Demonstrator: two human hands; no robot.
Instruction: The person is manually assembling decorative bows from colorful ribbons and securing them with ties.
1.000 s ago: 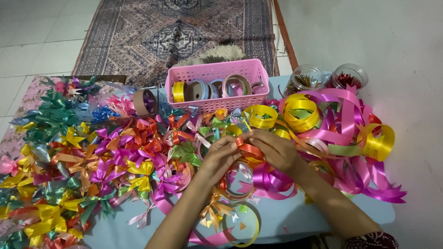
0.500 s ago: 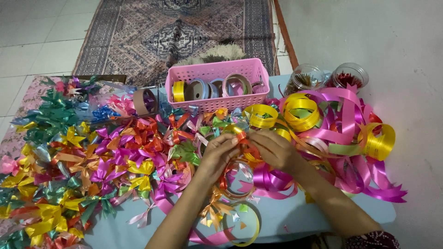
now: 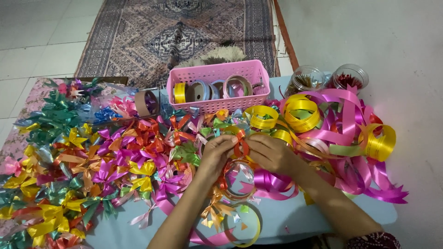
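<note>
- Both hands meet over the middle of the pale blue table; the left hand and the right hand each close finger and thumb on one side of a small orange ribbon bow, pinching it between them — a two-sided grip that looks meant to keep the loops from springing apart.
- The bow is held just above the table, its tails hanging down and its loops rising, so its long axis runs roughly upright, tilted slightly toward the camera; finer detail of the knot is too small to tell.
- Just below the hands lies a clear ribbon spool trailing orange ribbon; a loose magenta ribbon coil sits beside it, under the right wrist.
- To the left spreads a heap of finished bows in many colours — apparently sorted away from the raw stock.
- To the right, yellow ribbon rolls and pink streamers pile up within easy reach of the right hand.
- Behind, a pink plastic basket holds more spools; two clear jars stand at the far corner; a patterned rug covers the floor beyond.
</note>
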